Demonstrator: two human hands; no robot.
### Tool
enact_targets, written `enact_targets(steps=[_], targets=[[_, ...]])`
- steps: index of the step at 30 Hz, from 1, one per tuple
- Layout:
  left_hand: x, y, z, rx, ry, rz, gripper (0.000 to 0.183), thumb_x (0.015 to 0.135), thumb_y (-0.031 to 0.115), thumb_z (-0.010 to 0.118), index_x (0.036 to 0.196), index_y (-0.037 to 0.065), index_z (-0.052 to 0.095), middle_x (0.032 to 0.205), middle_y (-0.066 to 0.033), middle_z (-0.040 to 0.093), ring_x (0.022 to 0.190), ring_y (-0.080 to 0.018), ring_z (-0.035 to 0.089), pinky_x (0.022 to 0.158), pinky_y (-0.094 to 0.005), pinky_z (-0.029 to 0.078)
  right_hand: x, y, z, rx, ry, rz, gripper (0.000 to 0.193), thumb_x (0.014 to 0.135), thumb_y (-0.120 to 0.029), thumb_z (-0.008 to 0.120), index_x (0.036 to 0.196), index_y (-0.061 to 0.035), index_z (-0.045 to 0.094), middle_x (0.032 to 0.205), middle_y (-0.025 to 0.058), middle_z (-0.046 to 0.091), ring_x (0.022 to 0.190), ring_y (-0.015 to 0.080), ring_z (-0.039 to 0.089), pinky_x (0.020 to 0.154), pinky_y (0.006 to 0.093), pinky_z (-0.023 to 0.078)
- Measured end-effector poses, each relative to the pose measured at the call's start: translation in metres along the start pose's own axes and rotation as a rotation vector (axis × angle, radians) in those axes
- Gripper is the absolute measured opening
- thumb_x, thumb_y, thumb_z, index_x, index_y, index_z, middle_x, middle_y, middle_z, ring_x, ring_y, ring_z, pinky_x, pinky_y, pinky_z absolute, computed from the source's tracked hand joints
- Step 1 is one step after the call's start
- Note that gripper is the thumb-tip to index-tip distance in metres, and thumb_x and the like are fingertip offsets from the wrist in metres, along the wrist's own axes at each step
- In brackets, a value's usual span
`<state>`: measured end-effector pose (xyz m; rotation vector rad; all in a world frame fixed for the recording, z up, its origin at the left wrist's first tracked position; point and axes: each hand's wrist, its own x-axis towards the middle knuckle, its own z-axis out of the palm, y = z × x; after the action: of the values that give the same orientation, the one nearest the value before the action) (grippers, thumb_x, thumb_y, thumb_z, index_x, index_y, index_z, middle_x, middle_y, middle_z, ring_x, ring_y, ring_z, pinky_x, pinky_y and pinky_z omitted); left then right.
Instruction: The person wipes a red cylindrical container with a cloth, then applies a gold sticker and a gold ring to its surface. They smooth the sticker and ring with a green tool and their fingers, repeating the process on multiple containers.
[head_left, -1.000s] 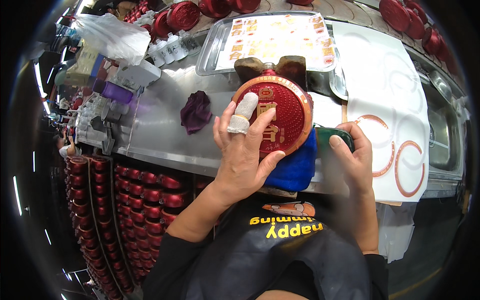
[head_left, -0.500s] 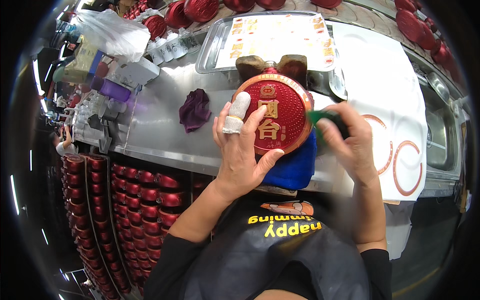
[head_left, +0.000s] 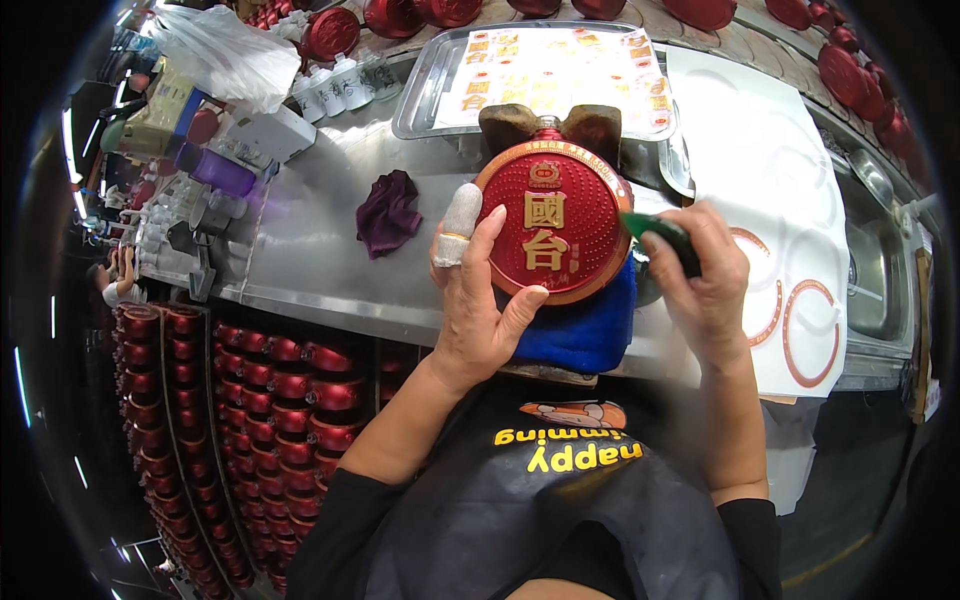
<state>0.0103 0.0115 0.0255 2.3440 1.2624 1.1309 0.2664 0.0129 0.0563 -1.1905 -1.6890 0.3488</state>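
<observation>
A round, flat red bottle (head_left: 592,228) with raised gold characters lies face up, its neck between two dark brown blocks (head_left: 592,130). An orange ring-shaped label strip (head_left: 512,160) runs around its rim. My left hand (head_left: 468,315) grips the bottle's left edge, thumb at the lower rim; one finger wears a white wrapping (head_left: 461,212). In my right hand (head_left: 718,285) is a green tool (head_left: 668,238) with a pointed end, which meets the right rim. Under the bottle sits a blue cloth (head_left: 585,335).
A metal tray (head_left: 412,110) with printed sticker sheets stands behind the blocks. Orange label rings (head_left: 812,383) lie on white paper at right. A purple cloth (head_left: 388,215) is on the steel table at left. Many red bottles (head_left: 275,390) stand in rows below the table.
My left fingers have drawn back from the bottle's face toward its left edge. The green tool stays at the right rim, its blur now less.
</observation>
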Motion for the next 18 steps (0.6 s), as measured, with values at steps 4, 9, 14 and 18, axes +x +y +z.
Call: enact_targets(steps=[4,9,14,18], targets=[[0.000,0.001,0.001,-0.064,0.041,0.001,0.075,0.098,0.041,0.066,0.154,0.002,0.034,0.157,-0.0279,0.034,0.145,-0.0430,0.028,0.121,-0.0547,0.013,0.000,-0.008,-0.005,0.255,-0.155,0.054,0.011,0.087,-0.003,0.073,0.096,-0.0004,0.068,0.080,0.0051,0.057,0.071,0.0140,0.056,0.064,0.0278,0.044],[-0.007,0.020,-0.005,0.334,0.054,0.328,0.054,0.094,0.042,0.069,0.143,0.022,0.057,0.150,-0.0185,0.047,0.140,-0.0347,0.036,0.120,-0.0568,0.011,-0.009,0.002,-0.008,0.145,0.123,0.220,0.014,0.095,-0.011,0.072,0.101,0.0007,0.066,0.083,0.0036,0.059,0.073,0.0122,0.055,0.066,0.0255,0.044],[0.001,0.034,-0.002,0.596,-0.094,0.514,0.040,0.100,0.025,0.050,0.138,0.032,0.063,0.120,0.0110,0.073,0.138,-0.0208,0.044,0.121,-0.0582,0.007,-0.029,0.012,-0.010,0.211,0.037,0.265,0.013,0.091,-0.008,0.073,0.096,0.0016,0.066,0.080,0.0051,0.060,0.071,0.0135,0.057,0.064,0.0276,0.046],[0.016,0.035,0.006,0.674,-0.155,0.650,0.045,0.096,0.027,0.050,0.140,0.031,0.062,0.121,0.0086,0.071,0.136,-0.0189,0.048,0.120,-0.0610,0.010,-0.037,0.015,-0.005,0.277,0.050,0.288,0.015,0.095,-0.010,0.072,0.101,0.0015,0.065,0.083,0.0015,0.058,0.075,0.0093,0.054,0.067,0.0236,0.044]])
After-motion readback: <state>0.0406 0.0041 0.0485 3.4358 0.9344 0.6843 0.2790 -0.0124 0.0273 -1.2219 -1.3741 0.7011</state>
